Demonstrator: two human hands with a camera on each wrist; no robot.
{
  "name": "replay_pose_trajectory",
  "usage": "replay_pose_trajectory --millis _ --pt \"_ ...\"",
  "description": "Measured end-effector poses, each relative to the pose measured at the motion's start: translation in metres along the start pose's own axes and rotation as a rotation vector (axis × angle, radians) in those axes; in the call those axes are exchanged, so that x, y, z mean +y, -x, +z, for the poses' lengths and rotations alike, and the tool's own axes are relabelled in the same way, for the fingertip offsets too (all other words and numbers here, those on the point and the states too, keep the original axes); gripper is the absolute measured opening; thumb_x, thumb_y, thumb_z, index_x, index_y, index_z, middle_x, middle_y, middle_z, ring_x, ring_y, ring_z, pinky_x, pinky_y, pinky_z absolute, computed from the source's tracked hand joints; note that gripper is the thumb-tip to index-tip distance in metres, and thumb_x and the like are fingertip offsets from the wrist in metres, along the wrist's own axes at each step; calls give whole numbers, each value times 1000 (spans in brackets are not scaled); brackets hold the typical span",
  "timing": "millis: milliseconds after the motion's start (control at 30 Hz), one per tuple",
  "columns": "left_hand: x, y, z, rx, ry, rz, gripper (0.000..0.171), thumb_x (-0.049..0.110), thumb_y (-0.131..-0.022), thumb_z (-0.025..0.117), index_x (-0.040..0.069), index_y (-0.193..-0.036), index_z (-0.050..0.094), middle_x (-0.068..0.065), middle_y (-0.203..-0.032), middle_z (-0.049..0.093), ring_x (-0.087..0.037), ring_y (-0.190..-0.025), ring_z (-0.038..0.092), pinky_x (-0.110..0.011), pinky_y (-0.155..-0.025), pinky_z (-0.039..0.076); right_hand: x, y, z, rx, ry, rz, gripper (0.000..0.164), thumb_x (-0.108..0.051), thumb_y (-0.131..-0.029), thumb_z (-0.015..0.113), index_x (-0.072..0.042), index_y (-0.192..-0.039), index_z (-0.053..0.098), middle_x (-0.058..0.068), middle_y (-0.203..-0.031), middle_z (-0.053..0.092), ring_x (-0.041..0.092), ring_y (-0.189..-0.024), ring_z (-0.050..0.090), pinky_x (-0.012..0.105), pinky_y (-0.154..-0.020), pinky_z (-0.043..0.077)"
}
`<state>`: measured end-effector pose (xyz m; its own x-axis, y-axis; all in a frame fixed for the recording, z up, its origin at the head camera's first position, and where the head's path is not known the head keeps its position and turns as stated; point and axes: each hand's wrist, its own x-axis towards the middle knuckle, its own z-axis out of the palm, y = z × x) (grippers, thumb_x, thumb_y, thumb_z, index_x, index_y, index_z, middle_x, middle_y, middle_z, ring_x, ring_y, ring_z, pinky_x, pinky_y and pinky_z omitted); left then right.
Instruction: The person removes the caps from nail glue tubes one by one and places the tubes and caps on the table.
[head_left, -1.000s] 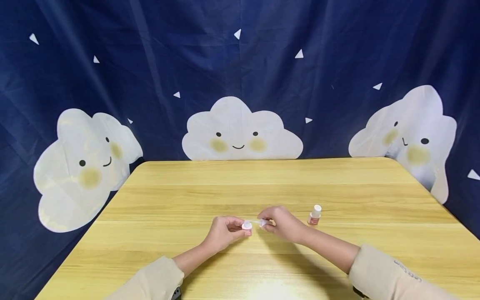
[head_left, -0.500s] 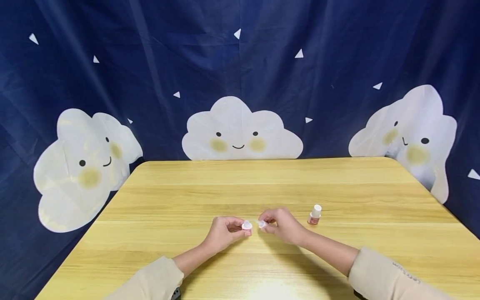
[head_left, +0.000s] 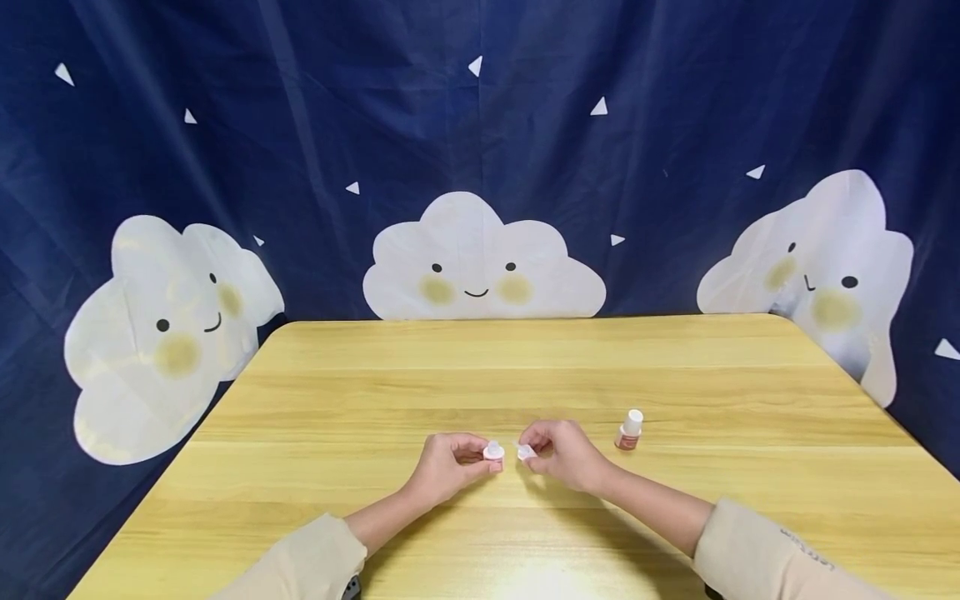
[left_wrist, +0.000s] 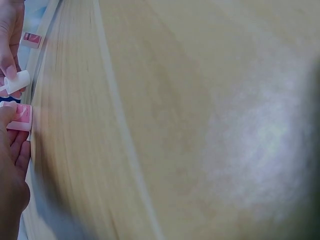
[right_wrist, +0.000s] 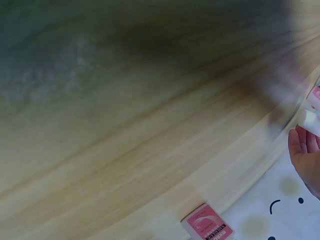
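A small bottle with a pink label [left_wrist: 22, 117] and an uncapped white neck [head_left: 493, 450] is pinched between thumb and fingers of my left hand [head_left: 442, 471], low over the table. Just right of it, my right hand [head_left: 568, 457] pinches a white cap [head_left: 527, 452] by its side. From the cap's open end a thin pale stem points toward the bottle, apart from it; the left wrist view shows part of this cap [left_wrist: 19, 81]. Right of my right hand stands a second pink-labelled bottle [head_left: 628, 433], upright with its white cap on.
The hands work over a light wooden table [head_left: 375, 383]. A dark blue curtain [head_left: 480, 125] printed with white smiling clouds hangs behind its far edge. Light glares off the tabletop near the front.
My right hand has turned the cap so that its open end faces more upward, and the stem has swung from level. The left hand, its bottle and the standing bottle stay put.
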<state>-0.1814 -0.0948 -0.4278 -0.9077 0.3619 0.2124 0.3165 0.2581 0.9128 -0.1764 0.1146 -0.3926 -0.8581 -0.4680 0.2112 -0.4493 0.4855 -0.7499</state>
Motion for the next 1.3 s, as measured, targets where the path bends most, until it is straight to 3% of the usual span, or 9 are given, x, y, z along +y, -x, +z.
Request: replay_pose_trajectory --millis 500,700,967,1300 --pt "3 1 0 0 8 -9 23 8 -73 77 -4 -91 70 -18 -90 71 -26 -80 70 -18 -70 56 8 2 11 64 -47 37 14 9 -74 68 3 -86 63 9 -79 66 5 -73 57 15 -65 53" --pt "3 0 -1 5 10 -8 24 8 -73 78 -4 -91 70 -19 -90 71 -26 -80 70 -17 -70 56 8 4 12 78 -82 61 15 8 -77 67 4 -90 62 10 -84 67 13 -77 61 18 -71 55" --pt "2 0 -1 -5 6 -4 23 8 -73 77 -4 -92 70 -18 -90 71 -25 -80 70 -17 -71 56 10 8 12 98 -97 38 19 7 -77 68 5 -95 63 13 -88 69 24 -82 65 25 -77 57" --pt "0 0 -1 -3 -13 2 23 6 -73 77 -4 -92 70 -18 -91 71 -27 -82 70 -17 -71 56 14 10 12 84 -120 17 19 7 -77 67 5 -95 63 14 -89 69 23 -83 65 24 -80 56"
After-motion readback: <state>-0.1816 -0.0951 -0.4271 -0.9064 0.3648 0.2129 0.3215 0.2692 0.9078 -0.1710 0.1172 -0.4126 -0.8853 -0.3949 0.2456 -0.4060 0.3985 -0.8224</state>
